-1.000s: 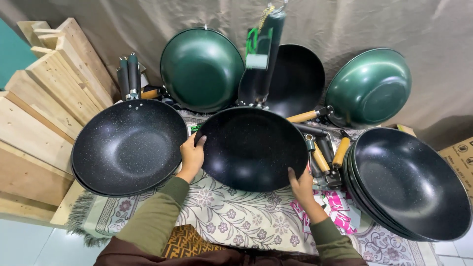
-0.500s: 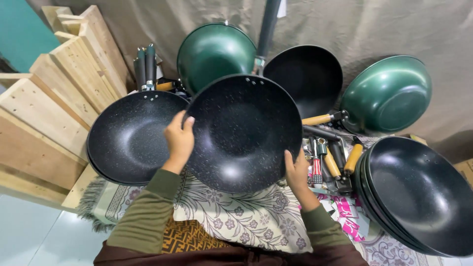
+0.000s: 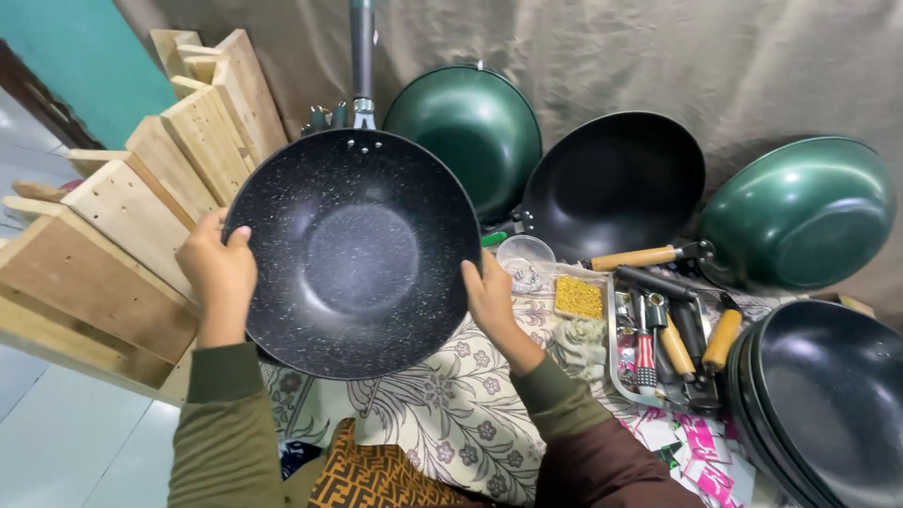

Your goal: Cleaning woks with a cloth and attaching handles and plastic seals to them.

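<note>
A black speckled wok (image 3: pixel 356 252) is held up, tilted toward the camera, clamped at its rim between both hands. Its left rim is gripped by the left hand (image 3: pixel 219 271), thumb laid on the inner edge; its right rim is gripped by the right hand (image 3: pixel 489 299). Its dark handle (image 3: pixel 362 52) points up and away. Left of the left hand, a stack of pale wooden boards (image 3: pixel 132 216) is seen. Beyond the right hand, two green woks (image 3: pixel 470 127) and a black wok (image 3: pixel 616 183) are leaned against a beige cloth. Far right of the right hand, stacked black woks (image 3: pixel 828 404) are set. Just right of it, a tray of wooden-handled tools (image 3: pixel 673 343) lies on a floral cloth (image 3: pixel 451 414).
</note>
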